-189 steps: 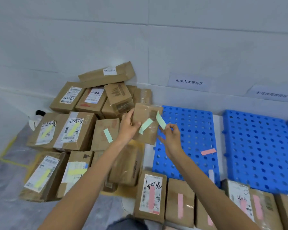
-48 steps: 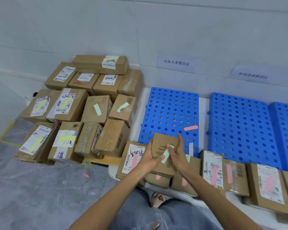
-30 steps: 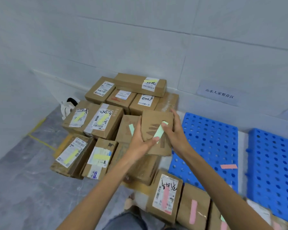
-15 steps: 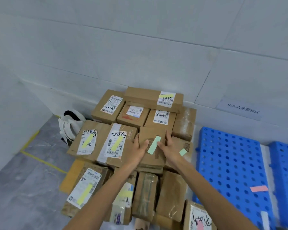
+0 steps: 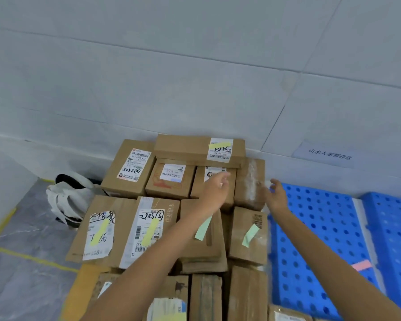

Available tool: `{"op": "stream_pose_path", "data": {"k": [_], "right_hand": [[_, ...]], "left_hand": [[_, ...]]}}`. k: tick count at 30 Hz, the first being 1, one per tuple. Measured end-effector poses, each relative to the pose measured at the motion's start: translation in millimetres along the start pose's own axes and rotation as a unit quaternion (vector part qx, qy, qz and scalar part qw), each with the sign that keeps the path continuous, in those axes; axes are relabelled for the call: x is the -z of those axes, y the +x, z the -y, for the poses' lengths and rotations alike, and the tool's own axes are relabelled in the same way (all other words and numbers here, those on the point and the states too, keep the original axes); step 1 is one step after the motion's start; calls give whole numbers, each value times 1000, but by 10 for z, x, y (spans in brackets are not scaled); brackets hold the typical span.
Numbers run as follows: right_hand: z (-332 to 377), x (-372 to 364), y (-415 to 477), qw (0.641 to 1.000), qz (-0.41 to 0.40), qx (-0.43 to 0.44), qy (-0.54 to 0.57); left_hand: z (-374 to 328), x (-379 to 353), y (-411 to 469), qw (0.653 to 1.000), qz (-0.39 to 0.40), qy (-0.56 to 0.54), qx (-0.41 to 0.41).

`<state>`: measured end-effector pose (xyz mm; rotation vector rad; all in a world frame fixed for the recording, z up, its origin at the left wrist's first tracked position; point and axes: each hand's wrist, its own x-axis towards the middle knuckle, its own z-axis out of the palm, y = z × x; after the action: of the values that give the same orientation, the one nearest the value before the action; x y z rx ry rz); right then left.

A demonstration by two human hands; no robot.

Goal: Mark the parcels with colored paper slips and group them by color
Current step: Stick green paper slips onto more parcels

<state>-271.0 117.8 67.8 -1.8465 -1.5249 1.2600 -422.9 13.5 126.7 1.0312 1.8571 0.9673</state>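
The green-slipped parcel (image 5: 213, 244) lies flat in the pile, long side running toward the wall, and its green slip (image 5: 203, 228) slants up to the right. A neighbouring parcel (image 5: 248, 249) sits just beside it. The left hand (image 5: 214, 191) hangs over the back row, loose and empty. The right hand (image 5: 274, 195), blurred, is loosely spread by the blue pallet (image 5: 310, 228).

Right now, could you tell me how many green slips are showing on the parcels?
2. One green slip is on the parcel under the left forearm; the other is on the parcel right of it, beside the blue pallet. Others may be hidden under stacked parcels.
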Motion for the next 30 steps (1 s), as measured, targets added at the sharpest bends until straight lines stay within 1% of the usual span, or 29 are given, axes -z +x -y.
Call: {"op": "stream_pose_path", "data": {"k": [2,4,6,9,11,13,15,17,21,23,26,28,30], "right_hand": [[-36,-62,190,998,32,-52,-5],[-112,-163,331,995,65,-77,-1],[-172,-233,411,993,88,-82,17],[-254,-233,460,991,88,-73,69],[-313,-173,456,990,88,-64,91],[-340,-87,451,986,89,-79,119],[-344,10,441,979,90,-91,156],[-339,142,402,971,86,-96,201],[-300,646,304,956,89,-120,252],[-316,1015,230,952,107,-114,264],[-460,1671,-65,953,128,-80,263],[-608,2128,-337,945,159,-50,281],[-846,2509,-592,930,200,-38,304]], "left_hand": [[-139,-268,260,995,78,51,41],[-185,-494,427,987,116,85,68],[-170,-656,532,986,108,110,69],[-112,-794,583,987,82,117,74],[-87,-852,571,988,68,107,93],[-111,-894,573,989,54,74,115],[-172,-917,570,991,36,12,128],[-279,-957,496,992,20,-40,116],[-508,-1190,276,990,-31,-120,63],[-647,-1309,108,991,-42,-126,21],[-787,-1549,-205,992,-44,-112,-20],[-846,-1751,-470,996,-29,-88,-2],[-897,-1942,-766,994,12,-94,49]]}}
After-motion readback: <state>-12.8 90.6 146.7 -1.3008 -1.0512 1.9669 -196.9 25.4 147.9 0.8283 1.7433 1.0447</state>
